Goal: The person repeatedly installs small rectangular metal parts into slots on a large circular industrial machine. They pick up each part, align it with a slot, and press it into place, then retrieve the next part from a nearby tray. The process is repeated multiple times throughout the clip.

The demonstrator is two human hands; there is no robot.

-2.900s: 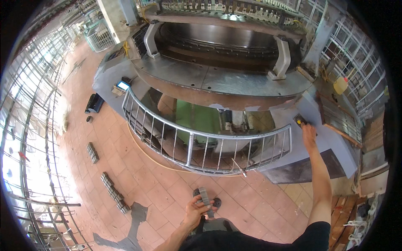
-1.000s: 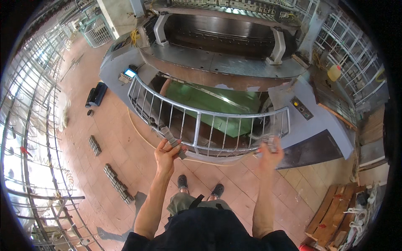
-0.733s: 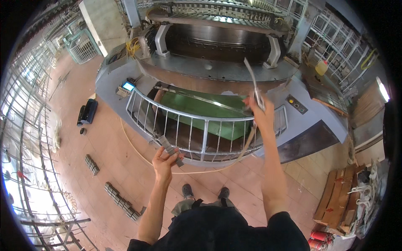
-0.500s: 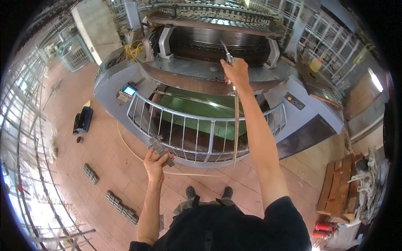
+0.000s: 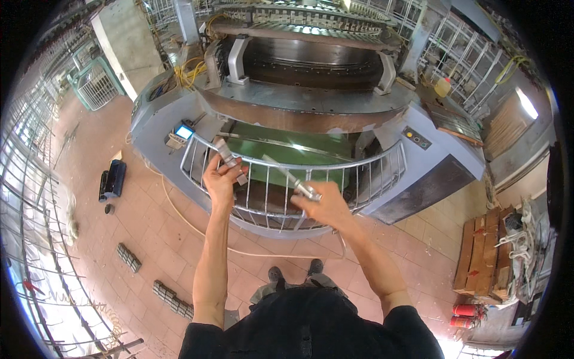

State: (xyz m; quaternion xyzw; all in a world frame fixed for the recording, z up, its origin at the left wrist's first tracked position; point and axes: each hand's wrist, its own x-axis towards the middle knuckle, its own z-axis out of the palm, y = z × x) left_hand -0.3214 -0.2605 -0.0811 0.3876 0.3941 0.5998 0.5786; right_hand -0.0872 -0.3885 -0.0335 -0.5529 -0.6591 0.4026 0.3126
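Note:
My left hand [image 5: 221, 185] grips a stack of small grey metal blocks [image 5: 229, 157] just in front of the curved silver railing [image 5: 257, 160]. My right hand [image 5: 320, 203] is closed on a silver air blow gun [image 5: 302, 184], its long thin nozzle pointing up-left toward the blocks; a pale hose hangs from it. Behind the railing is a green floor panel [image 5: 275, 143] below the large round metal machine [image 5: 299, 102].
Control buttons [image 5: 417, 137] are on the right housing, a small lit screen [image 5: 185, 131] on the left. Grey block rows [image 5: 172, 297] and a black-blue object [image 5: 112, 178] lie on the tiled floor. Wooden crates [image 5: 478, 251] and red cylinders [image 5: 465, 311] stand right; wire racks [image 5: 42, 239] line the left.
My right hand left the button panel, took the blow gun, raised it, then lowered it beside my left hand. My left hand has moved up with the blocks.

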